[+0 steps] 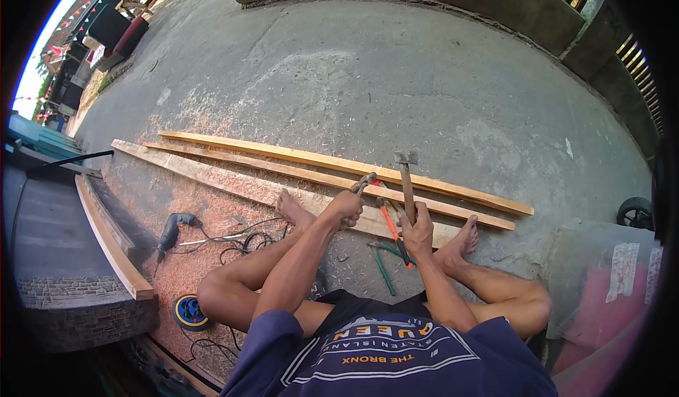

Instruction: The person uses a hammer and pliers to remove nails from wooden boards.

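Observation:
My left hand (346, 209) grips a small hammer (364, 181), its metal head above the wooden strips. In my right hand (417, 230) is the wooden handle of a heavier hammer (406, 158), held upright with its block-shaped metal head at the top. Both hands are over a wide plank (233, 180) lying between my bare feet. Two narrower wooden strips, a near one (302, 173) and a far one (329, 158), lie alongside it. Beside my right hand is an orange-and-black handled tool (393, 228), partly across the plank. Green-handled pliers (383, 270) lie open on the concrete nearer me.
A corded power drill (175, 229) lies among wood shavings (183, 200) at left, near a tangled black cable (249, 242) and a round blue-and-yellow object (191, 312). A curved wooden strip (109, 238) rests farther left. Plastic sheeting (578, 275) and a wheel (635, 213) are at right.

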Available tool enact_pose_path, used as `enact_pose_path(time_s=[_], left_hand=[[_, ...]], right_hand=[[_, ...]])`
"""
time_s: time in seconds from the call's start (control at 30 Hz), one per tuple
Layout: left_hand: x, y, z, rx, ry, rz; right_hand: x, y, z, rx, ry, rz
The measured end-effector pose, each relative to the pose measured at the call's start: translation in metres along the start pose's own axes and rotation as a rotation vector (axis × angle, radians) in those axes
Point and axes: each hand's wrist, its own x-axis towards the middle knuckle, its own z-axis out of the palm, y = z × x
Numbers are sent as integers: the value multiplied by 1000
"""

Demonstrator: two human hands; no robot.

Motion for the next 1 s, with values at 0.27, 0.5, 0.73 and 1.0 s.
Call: enact_pose_path(time_s=[0.27,0.5,0.73,1.0], left_hand=[[6,-13,9,-89,-85,-13],[-8,17,-13,-190,-169,166],[21,-64,-57,402,187,53],[71,-102,30,870,964,536]], right_hand=[[0,7,14,-488,-386,65],[-7,39,21,-480,-416,225],[20,-3,8,-180,-18,291],[3,43,-17,-237,-198,719]])
